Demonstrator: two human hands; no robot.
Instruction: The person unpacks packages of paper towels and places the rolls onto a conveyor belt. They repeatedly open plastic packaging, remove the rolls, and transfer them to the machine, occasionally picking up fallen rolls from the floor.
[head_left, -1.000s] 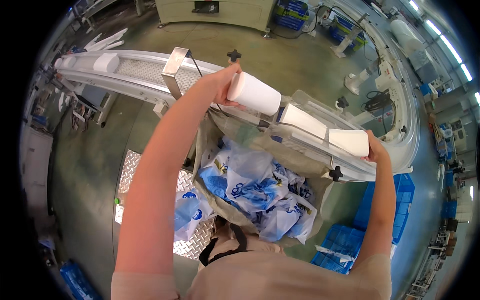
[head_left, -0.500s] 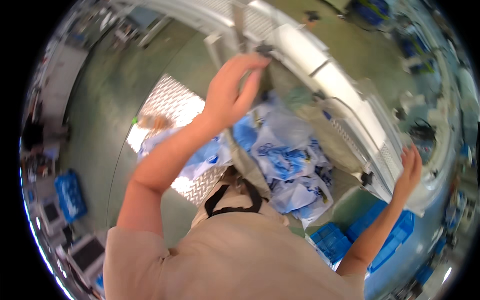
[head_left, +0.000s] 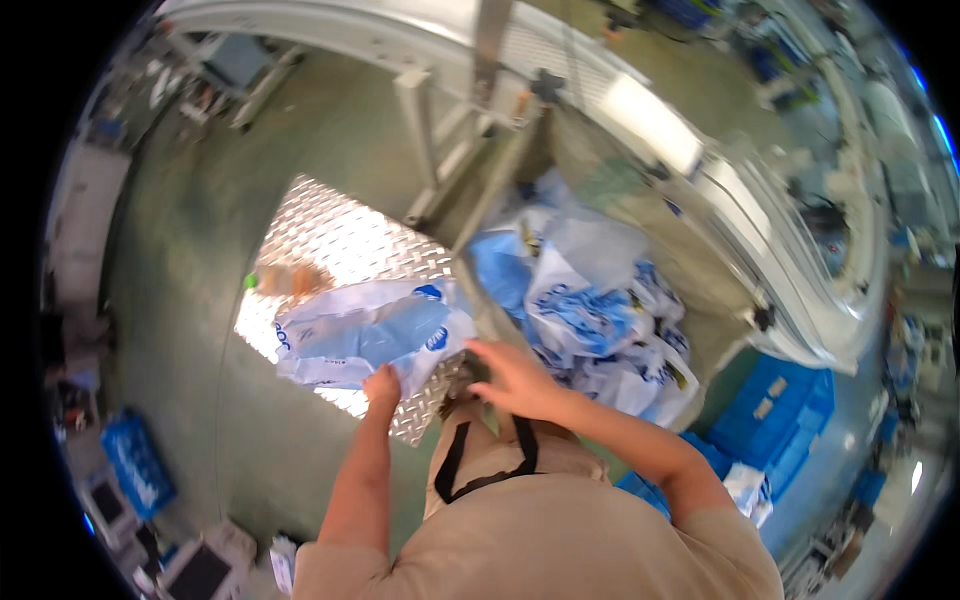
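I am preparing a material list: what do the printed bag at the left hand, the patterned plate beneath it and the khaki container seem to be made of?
Printed bag: probably thin plastic film, glossy; it creases and looks partly see-through.
Patterned plate: apparently metal, shiny; raised marks throw bright glare.
Khaki container: perhaps cloth, matte; its walls sag, but no weave shows.

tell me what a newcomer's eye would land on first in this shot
Probably the shiny patterned metal plate left of centre, with a white and blue plastic bag in the left grip over part of it. Next, just right of centre, comes the heap of crumpled bags in a beige cloth bin. Beyond that, towards the upper right, white cylinders stand out on the pale conveyor.
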